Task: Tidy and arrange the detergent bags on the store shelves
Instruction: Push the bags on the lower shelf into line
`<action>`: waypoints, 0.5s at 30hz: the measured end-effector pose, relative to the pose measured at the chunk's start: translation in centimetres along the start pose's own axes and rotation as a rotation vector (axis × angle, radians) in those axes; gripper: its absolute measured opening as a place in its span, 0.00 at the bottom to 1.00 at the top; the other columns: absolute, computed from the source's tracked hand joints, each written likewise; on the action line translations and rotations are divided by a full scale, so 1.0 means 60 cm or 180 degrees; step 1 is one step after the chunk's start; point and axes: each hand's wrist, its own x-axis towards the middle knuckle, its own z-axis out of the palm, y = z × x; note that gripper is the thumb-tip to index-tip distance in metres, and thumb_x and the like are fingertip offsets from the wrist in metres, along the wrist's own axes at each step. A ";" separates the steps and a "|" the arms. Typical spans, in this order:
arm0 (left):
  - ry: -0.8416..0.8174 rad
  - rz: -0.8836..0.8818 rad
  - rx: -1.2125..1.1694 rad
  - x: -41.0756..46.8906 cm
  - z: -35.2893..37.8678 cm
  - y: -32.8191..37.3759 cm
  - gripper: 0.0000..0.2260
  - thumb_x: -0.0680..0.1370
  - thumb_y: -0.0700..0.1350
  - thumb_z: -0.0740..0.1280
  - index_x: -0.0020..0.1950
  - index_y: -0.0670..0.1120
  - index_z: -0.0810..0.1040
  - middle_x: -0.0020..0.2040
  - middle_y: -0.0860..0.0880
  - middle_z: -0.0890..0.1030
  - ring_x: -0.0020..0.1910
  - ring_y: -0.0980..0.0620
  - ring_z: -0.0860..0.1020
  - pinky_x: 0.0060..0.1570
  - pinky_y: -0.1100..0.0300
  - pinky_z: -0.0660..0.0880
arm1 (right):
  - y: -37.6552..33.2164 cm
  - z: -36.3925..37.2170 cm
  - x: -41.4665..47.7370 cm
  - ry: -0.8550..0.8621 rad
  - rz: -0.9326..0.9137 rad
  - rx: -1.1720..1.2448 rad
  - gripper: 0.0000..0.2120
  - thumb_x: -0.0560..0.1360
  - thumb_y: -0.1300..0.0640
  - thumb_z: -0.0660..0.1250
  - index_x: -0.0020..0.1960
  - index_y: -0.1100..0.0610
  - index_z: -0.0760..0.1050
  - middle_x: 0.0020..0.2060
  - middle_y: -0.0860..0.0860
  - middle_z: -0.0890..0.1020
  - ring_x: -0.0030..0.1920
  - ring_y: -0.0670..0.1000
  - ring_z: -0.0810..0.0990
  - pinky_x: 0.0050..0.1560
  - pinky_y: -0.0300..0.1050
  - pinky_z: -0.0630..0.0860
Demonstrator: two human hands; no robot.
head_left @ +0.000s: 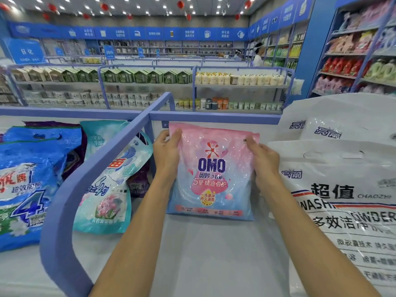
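Pink OMO detergent bag (211,174): upright on shelf (203,243). Left grip (167,151) clasps its 9 o'clock edge, right grip (262,159) its 3 o'clock edge. White bags (342,189) at 3 o'clock; teal bag (107,200) at 9 o'clock.

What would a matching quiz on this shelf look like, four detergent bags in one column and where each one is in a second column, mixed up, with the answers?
Bags
1. pink OMO bag
2. white WASH POWDER bag
3. teal bag with pink flowers
4. blue bag with a big 4

Places
A. just left of the blue divider rail
B. far left of the view
C. gripped between the left hand and the right hand
D. at the right edge of the view

Pairs: 1-C, 2-D, 3-A, 4-B
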 end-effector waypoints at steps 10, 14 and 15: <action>-0.0688 -0.0880 0.0626 -0.053 -0.044 -0.042 0.37 0.59 0.63 0.82 0.63 0.53 0.71 0.58 0.50 0.83 0.55 0.47 0.84 0.58 0.43 0.80 | 0.080 -0.059 -0.085 -0.0761 0.0407 -0.1261 0.39 0.64 0.49 0.84 0.66 0.53 0.65 0.56 0.45 0.81 0.48 0.45 0.85 0.45 0.43 0.82; -0.1395 -0.0933 0.1594 -0.069 -0.069 -0.080 0.54 0.47 0.55 0.88 0.69 0.50 0.68 0.59 0.54 0.82 0.57 0.52 0.82 0.62 0.48 0.79 | 0.105 -0.075 -0.103 -0.1009 0.0131 -0.1793 0.42 0.62 0.55 0.86 0.66 0.49 0.62 0.56 0.38 0.78 0.52 0.36 0.78 0.42 0.32 0.75; -0.1471 -0.0874 0.1670 -0.074 -0.072 -0.082 0.53 0.49 0.54 0.88 0.69 0.50 0.69 0.59 0.54 0.83 0.57 0.53 0.82 0.61 0.50 0.79 | 0.106 -0.077 -0.106 -0.1067 0.0070 -0.1829 0.44 0.61 0.56 0.86 0.67 0.48 0.62 0.56 0.37 0.77 0.52 0.35 0.77 0.41 0.30 0.76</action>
